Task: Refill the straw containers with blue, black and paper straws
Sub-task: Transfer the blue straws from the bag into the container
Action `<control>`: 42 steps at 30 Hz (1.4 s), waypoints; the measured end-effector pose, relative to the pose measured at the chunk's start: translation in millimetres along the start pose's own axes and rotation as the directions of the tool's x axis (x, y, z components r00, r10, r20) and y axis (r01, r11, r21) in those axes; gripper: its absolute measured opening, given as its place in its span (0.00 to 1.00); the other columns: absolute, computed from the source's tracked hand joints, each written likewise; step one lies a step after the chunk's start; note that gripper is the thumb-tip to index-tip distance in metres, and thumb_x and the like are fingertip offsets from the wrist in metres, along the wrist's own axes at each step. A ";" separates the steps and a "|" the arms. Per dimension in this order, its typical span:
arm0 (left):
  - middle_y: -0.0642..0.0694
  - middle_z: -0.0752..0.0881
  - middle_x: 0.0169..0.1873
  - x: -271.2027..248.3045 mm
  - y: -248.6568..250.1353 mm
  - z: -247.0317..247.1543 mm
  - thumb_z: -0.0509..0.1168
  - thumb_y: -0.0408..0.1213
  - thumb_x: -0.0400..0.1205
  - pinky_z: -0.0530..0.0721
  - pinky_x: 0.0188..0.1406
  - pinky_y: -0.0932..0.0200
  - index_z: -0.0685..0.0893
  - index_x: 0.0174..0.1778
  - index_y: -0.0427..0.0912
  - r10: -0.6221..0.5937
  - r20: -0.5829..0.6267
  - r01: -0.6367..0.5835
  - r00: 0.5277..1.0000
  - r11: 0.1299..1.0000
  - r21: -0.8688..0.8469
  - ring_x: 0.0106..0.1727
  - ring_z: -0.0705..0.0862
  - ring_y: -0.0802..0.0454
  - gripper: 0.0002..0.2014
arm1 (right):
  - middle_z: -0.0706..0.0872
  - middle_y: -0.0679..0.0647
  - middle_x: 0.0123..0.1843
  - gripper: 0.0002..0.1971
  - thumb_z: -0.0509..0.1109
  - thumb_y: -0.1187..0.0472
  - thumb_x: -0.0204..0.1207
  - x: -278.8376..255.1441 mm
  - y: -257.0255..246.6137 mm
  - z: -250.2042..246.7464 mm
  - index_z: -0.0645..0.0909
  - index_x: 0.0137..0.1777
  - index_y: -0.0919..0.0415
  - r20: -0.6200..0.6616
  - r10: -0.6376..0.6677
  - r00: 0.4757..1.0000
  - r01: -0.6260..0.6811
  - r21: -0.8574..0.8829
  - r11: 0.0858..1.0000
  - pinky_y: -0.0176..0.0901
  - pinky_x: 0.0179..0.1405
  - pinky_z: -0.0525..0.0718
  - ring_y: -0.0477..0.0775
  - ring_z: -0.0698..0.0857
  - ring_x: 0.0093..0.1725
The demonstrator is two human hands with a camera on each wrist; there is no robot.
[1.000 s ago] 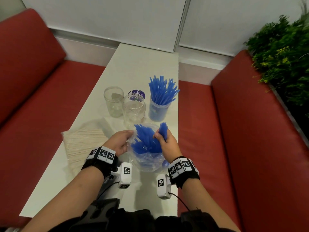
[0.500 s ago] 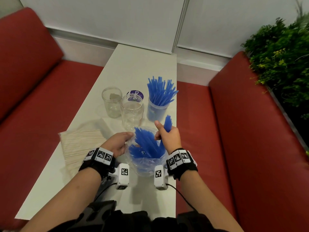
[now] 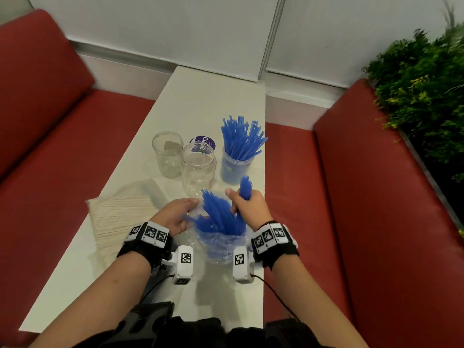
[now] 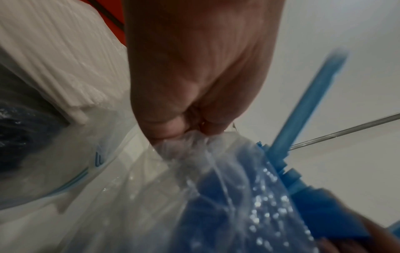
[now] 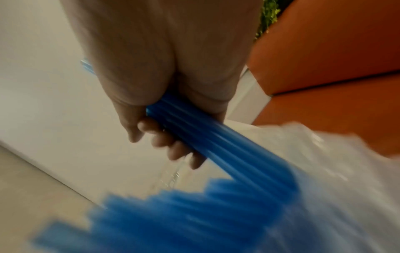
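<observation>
Overhead, the right hand is clamped round a bunch of blue straws whose tips stand above the fist while their lower ends sit inside the clear plastic bag on the white table; the left hand pinches the bag's rim on the other side. The blue-straw container, already well stocked, stands just beyond, beside two empty glass jars, and the paper straws lie flat to the left. To do this well, I would draw the bunch straight up along its own length, so the loose straws left behind do not spill over the rim. From the left wrist, thumb and fingers gather a fold of film; that pinch should hold the bag down and its mouth wide. From the right wrist, blurred, curled fingers wrap the bundle near its upper part; a firm, even grip should keep the ends level for dropping into the container.
</observation>
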State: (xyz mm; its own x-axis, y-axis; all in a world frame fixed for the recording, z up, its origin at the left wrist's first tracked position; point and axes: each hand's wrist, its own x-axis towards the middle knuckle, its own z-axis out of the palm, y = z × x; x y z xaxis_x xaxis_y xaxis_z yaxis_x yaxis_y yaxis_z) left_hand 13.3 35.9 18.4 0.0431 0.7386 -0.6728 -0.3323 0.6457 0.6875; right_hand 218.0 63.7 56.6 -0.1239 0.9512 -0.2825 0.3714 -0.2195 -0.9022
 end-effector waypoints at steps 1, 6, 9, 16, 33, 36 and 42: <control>0.37 0.92 0.41 -0.1 0.7 -0.9 0.58 0.34 0.91 0.88 0.25 0.57 0.81 0.68 0.29 0.006 -0.014 -0.006 1.000 1.000 -0.001 0.32 0.91 0.47 0.15 | 0.87 0.52 0.28 0.20 0.74 0.47 0.79 2.6 -9.8 -5.2 0.81 0.29 0.57 -0.002 -0.025 1.000 0.025 -0.008 1.000 0.47 0.43 0.85 0.50 0.85 0.31; 0.35 0.93 0.49 -1.0 3.0 -3.1 0.59 0.33 0.91 0.91 0.33 0.52 0.83 0.68 0.31 -0.008 -0.019 0.007 1.000 0.999 -0.032 0.42 0.93 0.43 0.14 | 0.90 0.54 0.38 0.15 0.75 0.50 0.78 4.4 -21.3 -22.9 0.86 0.34 0.59 0.116 0.099 0.988 -0.055 -0.330 0.942 0.47 0.47 0.85 0.54 0.87 0.40; 0.33 0.91 0.56 -2.4 3.3 -2.8 0.58 0.33 0.91 0.93 0.43 0.45 0.83 0.68 0.31 -0.024 0.016 0.024 1.000 0.999 -0.021 0.49 0.93 0.39 0.14 | 0.90 0.53 0.38 0.13 0.75 0.51 0.78 -1.5 -22.1 -25.6 0.86 0.37 0.58 0.205 0.220 0.954 -0.125 -0.396 0.910 0.55 0.53 0.90 0.56 0.88 0.44; 0.32 0.90 0.58 0.1 4.5 -3.4 0.58 0.33 0.92 0.93 0.44 0.44 0.82 0.69 0.32 -0.063 0.016 0.062 0.998 0.998 0.019 0.49 0.92 0.37 0.14 | 0.94 0.58 0.46 0.10 0.74 0.55 0.81 6.6 -91.6 -72.0 0.85 0.42 0.60 0.185 0.030 0.982 -0.008 -0.118 0.993 0.49 0.38 0.93 0.54 0.91 0.41; 0.30 0.90 0.56 4.5 15.6 -7.0 0.57 0.31 0.91 0.92 0.33 0.51 0.82 0.67 0.30 -0.083 0.058 0.084 0.995 0.996 -0.008 0.44 0.94 0.38 0.14 | 0.91 0.64 0.48 0.12 0.74 0.54 0.79 104.6 -141.1 -72.2 0.85 0.41 0.63 -0.218 -0.195 0.956 0.180 -0.087 0.980 0.63 0.53 0.91 0.60 0.89 0.43; 0.31 0.91 0.56 8.1 17.3 -9.3 0.57 0.31 0.91 0.92 0.34 0.50 0.83 0.67 0.30 -0.084 0.058 0.085 0.995 0.996 -0.012 0.46 0.93 0.38 0.14 | 0.91 0.65 0.48 0.11 0.74 0.54 0.79 117.2 -138.6 -65.4 0.85 0.40 0.62 -0.246 -0.201 0.948 0.186 -0.086 0.979 0.61 0.52 0.91 0.58 0.88 0.41; 0.30 0.90 0.58 15.4 16.2 -10.6 0.57 0.32 0.91 0.94 0.42 0.49 0.83 0.67 0.31 -0.094 0.072 0.095 0.993 0.995 -0.009 0.50 0.93 0.37 0.14 | 0.92 0.59 0.48 0.15 0.74 0.54 0.79 141.8 -107.7 -41.4 0.86 0.53 0.69 -0.233 -0.092 0.968 0.069 -0.105 0.992 0.55 0.46 0.91 0.52 0.85 0.38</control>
State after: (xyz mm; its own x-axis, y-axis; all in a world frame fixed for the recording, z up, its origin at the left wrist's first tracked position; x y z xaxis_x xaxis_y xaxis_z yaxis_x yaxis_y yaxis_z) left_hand -1.4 55.7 16.2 0.1417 0.6867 -0.7130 -0.3348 0.7110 0.6183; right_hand 198.6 231.2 127.2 0.0604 0.9916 -0.1147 0.4565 -0.1296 -0.8802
